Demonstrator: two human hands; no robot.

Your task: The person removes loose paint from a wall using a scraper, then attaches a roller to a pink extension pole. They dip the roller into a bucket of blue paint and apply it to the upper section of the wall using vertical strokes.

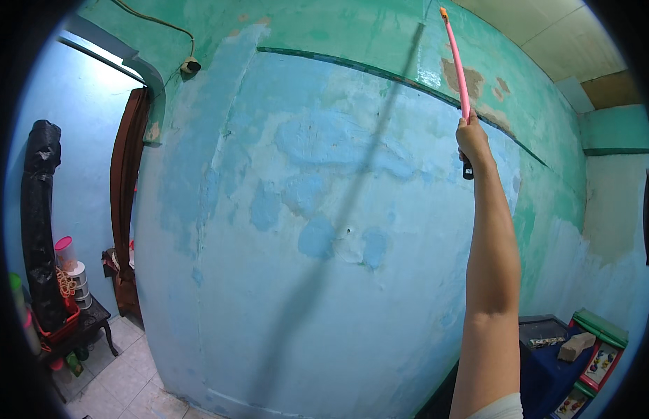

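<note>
My right hand [472, 139] is raised at the upper right, arm stretched out. Its fingers are wrapped around a pink pole [457, 57], low on its length. Below the fist a short black end [468, 170] of the pole sticks out. An orange tip [444, 15] tops the pole near the picture's upper edge; a thin line runs beyond it, and what it leads to is cut off. Behind stands a patchy blue and green wall [240, 324], crossed by a long blurred shadow. A wet-looking shiny patch [428, 73] lies left of the pole. My left hand is out of view.
A dark ledge [330, 58] crosses the wall. At left, a black wrapped roll [39, 220] leans by a small dark table [96, 314] holding containers. At lower right, a block [576, 346] rests on a blue-covered surface [547, 374]. A cable [157, 21] hangs to a socket [190, 66].
</note>
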